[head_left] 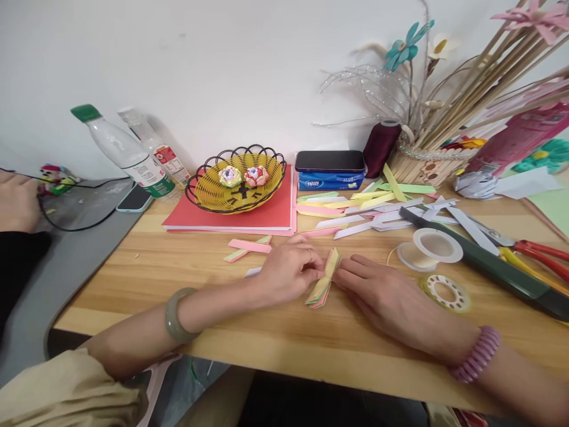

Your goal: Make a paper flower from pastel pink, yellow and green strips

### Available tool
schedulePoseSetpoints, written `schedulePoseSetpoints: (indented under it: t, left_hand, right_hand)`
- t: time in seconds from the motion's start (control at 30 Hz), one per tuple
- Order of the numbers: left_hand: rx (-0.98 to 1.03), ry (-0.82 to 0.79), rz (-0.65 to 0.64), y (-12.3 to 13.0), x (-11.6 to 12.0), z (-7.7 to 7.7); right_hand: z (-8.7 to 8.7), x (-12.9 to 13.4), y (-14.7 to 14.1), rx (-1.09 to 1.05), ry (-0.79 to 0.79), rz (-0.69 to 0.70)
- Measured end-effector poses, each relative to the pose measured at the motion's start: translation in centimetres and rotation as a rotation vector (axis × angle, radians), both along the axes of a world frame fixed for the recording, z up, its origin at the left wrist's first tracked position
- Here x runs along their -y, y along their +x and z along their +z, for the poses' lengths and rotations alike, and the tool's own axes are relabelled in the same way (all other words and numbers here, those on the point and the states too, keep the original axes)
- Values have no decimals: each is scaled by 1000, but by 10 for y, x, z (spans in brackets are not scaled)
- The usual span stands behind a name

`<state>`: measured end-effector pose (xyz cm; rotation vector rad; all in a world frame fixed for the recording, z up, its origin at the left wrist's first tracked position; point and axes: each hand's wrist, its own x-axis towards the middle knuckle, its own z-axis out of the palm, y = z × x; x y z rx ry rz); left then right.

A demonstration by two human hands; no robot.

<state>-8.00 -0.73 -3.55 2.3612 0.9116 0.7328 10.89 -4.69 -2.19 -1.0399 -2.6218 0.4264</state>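
Between my hands, just above the wooden table (249, 323), a bundle of folded paper strips (323, 279) in yellow, green and pink stands at a slant, pinched in at its middle. My left hand (291, 270), with a ring and a green bangle, pinches at the bundle's left side. From the right, my right hand (377, 287) has its fingers closed at the bundle's middle; a purple coil band circles that wrist. The fingertips partly hide where they grip. Crossed pink and green strips (249, 248) lie left of my left hand.
A yellow basket (208, 198) with two paper flowers sits on red paper (178, 216). Loose strips (364, 216), a thread spool (438, 246), a tape roll (444, 293), a dark green tool (493, 267) and pliers (540, 252) lie rightward. Bottles (120, 151) and another person's hand (18, 201) are left.
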Motion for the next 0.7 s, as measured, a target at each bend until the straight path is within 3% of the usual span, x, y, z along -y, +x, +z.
schedulePoseSetpoints:
  t: [0.37, 0.7]
  left_hand:
    - [-100, 144, 23, 6, 3, -7]
    - [48, 76, 57, 5, 5, -2]
  right_hand:
    - [0, -2, 2, 10, -56, 37]
    - [0, -5, 6, -24, -135, 32]
